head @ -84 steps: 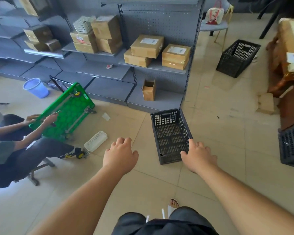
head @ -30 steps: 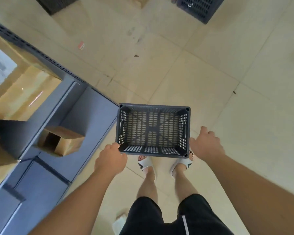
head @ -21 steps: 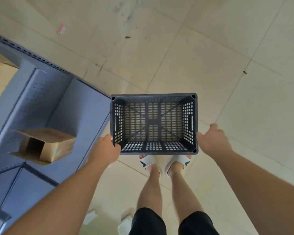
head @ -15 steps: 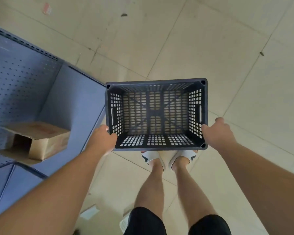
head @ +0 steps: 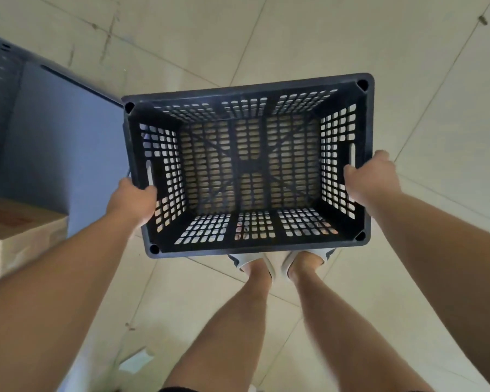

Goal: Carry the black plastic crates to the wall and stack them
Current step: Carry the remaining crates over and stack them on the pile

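Here the black plastic crate (head: 248,168) is held in the air above the tiled floor (head: 309,43), viewed from directly overhead with its open top facing the camera and its long sides running left to right. The left hand (head: 132,200) is closed on the crate's left short wall just below the handle slot, thumb over the rim; the right hand (head: 372,176) is closed on the right short wall beside the matching slot, fingers wrapped outside. The interior holds nothing; floor tile shows through the perforated base and walls.

Below the crate's near edge stand the person's two feet in white sandals (head: 252,263), toes hidden under the crate, bare legs running down to dark shorts at the lower frame edge.

To the left lies the grey base panel of a shelving unit (head: 60,148), its far corner passing behind the crate's left rear corner; a perforated grey upright shows at the upper left edge. A cardboard box (head: 17,239) sits on that panel, close beside the left forearm. A pale scrap (head: 135,362) lies on the floor by the left leg. The floor ahead and to the right is bare tile with a few dark marks.
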`<state>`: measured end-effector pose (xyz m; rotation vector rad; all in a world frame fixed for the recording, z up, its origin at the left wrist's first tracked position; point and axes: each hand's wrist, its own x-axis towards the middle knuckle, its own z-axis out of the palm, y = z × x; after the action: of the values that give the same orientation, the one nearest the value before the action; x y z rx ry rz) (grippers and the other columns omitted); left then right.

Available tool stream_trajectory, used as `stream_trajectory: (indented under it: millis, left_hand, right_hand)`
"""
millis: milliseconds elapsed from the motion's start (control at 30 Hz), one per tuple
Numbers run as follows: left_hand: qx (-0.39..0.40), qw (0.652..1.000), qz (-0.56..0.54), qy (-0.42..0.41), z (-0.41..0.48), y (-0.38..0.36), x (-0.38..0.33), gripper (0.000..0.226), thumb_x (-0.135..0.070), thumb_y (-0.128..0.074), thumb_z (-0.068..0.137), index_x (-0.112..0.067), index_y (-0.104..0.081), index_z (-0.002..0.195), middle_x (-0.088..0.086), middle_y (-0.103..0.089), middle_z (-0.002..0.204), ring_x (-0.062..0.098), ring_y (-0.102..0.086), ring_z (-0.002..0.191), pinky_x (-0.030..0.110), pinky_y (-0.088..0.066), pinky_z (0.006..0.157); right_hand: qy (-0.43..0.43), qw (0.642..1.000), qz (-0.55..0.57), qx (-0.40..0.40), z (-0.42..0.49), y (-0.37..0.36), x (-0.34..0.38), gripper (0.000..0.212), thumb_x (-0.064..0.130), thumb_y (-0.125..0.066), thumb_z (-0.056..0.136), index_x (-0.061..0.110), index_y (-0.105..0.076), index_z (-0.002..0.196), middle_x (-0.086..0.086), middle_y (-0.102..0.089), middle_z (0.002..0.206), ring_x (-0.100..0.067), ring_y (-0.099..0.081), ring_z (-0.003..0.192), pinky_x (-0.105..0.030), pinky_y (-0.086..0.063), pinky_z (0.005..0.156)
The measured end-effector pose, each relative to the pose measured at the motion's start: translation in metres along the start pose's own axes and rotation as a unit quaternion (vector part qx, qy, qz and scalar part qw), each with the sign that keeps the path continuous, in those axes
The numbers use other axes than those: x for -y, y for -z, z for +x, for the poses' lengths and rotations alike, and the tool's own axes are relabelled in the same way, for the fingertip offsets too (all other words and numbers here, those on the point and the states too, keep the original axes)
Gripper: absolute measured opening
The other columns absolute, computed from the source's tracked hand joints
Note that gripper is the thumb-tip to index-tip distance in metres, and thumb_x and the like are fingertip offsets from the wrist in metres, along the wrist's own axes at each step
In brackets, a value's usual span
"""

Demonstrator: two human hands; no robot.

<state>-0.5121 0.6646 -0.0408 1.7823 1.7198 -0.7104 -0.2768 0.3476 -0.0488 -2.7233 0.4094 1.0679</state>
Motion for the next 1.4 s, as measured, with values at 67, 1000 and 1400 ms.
stream_trajectory:
  millis: [67, 1000, 1400]
  left_hand:
    - [0.011, 0.997, -0.069, 0.021, 0.014, -0.004, 0.000, 0.041, -0.032, -0.052, 0.096, -0.011, -0.059, 0.131, 0.014, -0.067, 0.118, 0.037, -0.063, 0.103, 0.047, -0.052, 0.089]
    - [0.044, 0.979, -0.198, -0.031, -0.165, 0.101, -0.077, 0.021, -0.016, -0.051, 0.094, -0.003, -0.066, 0.101, 0.011, -0.072, 0.091, 0.020, -0.065, 0.077, 0.035, -0.054, 0.083]
    - [0.037, 0.972, -0.154, -0.171, -0.385, 0.192, -0.203, 0.018, -0.022, -0.052, 0.099, -0.008, -0.060, 0.090, 0.007, -0.057, 0.078, 0.019, -0.051, 0.068, 0.030, -0.046, 0.065]
  right_hand:
    - [-0.007, 0.999, 0.045, -0.003, 0.013, -0.007, -0.002, 0.042, 0.025, -0.048, 0.102, 0.005, -0.042, 0.138, -0.018, -0.057, 0.128, -0.039, -0.058, 0.108, -0.044, -0.051, 0.089]
    - [-0.079, 0.978, 0.195, -0.015, -0.084, 0.158, -0.110, 0.041, 0.039, -0.039, 0.091, 0.010, -0.055, 0.115, -0.017, -0.069, 0.109, -0.041, -0.067, 0.097, -0.058, -0.056, 0.091]
    - [-0.091, 0.963, 0.238, -0.091, -0.202, 0.379, -0.193, 0.030, 0.031, -0.041, 0.099, 0.007, -0.053, 0.113, -0.018, -0.065, 0.102, -0.042, -0.064, 0.092, -0.054, -0.055, 0.085]
